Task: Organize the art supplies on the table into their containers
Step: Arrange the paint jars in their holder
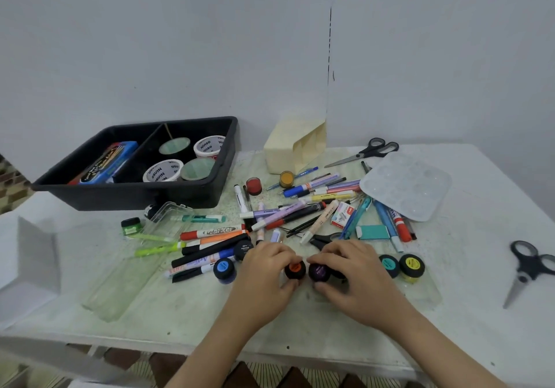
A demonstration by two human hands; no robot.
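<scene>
Right, you're working over the white table (pixel 480 312), and it's carrying plenty. Far left, the black tray (pixel 228 159) is sitting with two compartments: the left one is holding a blue pack (pixel 111 162), the right one four round tubs (pixel 163 170). Behind the marker heap (pixel 288 216), the cream holder (pixel 285 147) is lying tipped on its side, showing nothing in its slots. Closer in, what looks like a clear shallow case (pixel 432 297) is lying just right of your hands, seemingly holding the teal pot (pixel 389 265) and yellow pot (pixel 412 266) side by side.

Your left hand (pixel 264 270) is curling round the orange pot (pixel 295 269), your right hand (pixel 351 270) is gripping the purple pot (pixel 319 272) — both are standing upright, nearly touching, dead ahead between your hands. Being round, they're giving you no long axis to line up. The teal-yellow row is lying to the right, so your right hand is nearer — I'm judging purple goes in first.
</scene>
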